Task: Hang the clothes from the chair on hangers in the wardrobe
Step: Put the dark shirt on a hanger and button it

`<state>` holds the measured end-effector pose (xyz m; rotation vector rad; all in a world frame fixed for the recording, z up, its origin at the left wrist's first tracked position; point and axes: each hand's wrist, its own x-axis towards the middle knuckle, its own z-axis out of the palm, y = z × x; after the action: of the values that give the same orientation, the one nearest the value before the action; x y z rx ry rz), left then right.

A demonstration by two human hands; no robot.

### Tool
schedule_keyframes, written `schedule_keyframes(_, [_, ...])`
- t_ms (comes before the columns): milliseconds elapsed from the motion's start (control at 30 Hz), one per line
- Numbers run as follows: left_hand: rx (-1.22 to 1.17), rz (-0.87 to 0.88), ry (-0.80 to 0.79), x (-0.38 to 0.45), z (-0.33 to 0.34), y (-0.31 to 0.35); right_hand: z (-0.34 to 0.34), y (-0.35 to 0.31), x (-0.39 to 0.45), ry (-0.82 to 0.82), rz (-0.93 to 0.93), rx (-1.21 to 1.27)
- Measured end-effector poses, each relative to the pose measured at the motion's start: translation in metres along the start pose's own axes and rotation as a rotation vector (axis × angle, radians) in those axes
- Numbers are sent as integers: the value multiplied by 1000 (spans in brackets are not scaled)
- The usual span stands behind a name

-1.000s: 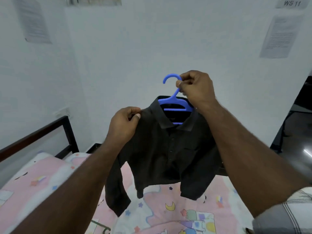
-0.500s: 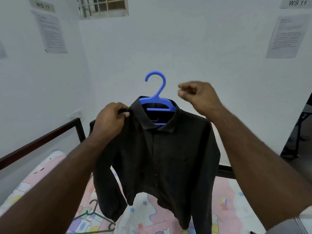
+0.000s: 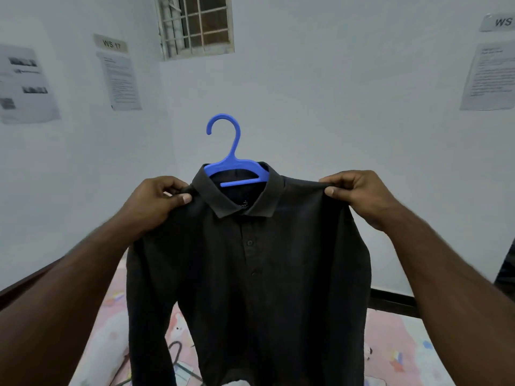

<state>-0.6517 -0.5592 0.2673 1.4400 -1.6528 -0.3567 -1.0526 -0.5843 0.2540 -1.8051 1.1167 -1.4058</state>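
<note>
Where white walls [image 3: 334,93] meet | barred window [image 3: 196,25] | pink bedsheet [image 3: 404,349]

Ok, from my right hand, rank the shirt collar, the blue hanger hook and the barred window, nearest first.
From the right hand:
1. Shirt collar, just left of it.
2. Blue hanger hook, up and left.
3. Barred window, high on the back wall.

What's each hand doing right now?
Left hand: pinching the shirt at its shoulder.
Right hand: pinching the shirt's other shoulder.
</note>
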Motion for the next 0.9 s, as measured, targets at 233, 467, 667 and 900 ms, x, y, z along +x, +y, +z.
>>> schedule_keyframes(233, [-90,-68,19,-13,-59,-28,53,-15,4,-181,8,95])
schedule_keyframes(467, [-262,-198,13,-60,-116,-106,105,-40,15,33,-68,258])
schedule_keyframes(667, [-703,-250,86,-80,-142,-133,130,-58,19,-88,-14,182])
schedule_keyframes(900, [-718,-231,86,-83,-188,-131,148,-69,22,-274,-59,124])
